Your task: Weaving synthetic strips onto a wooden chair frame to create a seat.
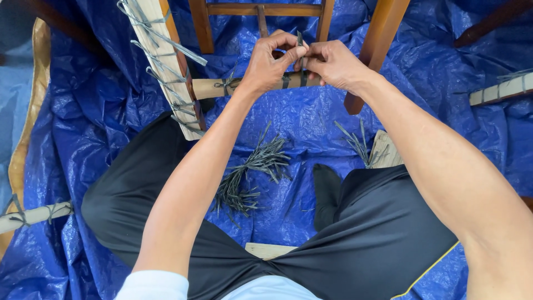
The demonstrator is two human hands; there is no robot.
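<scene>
- Above the blue tarp [311, 116], left hand [269, 64] and right hand [333, 64] meet, fingers pinched together on a dark strip [300, 40].
- Wooden rung [214, 88] just beneath; loose strips [252, 175] between the knees.

A single head-worn camera looks steeply down from close above the lap, facing toward twelve o'clock across the blue tarp [311, 119].
</scene>
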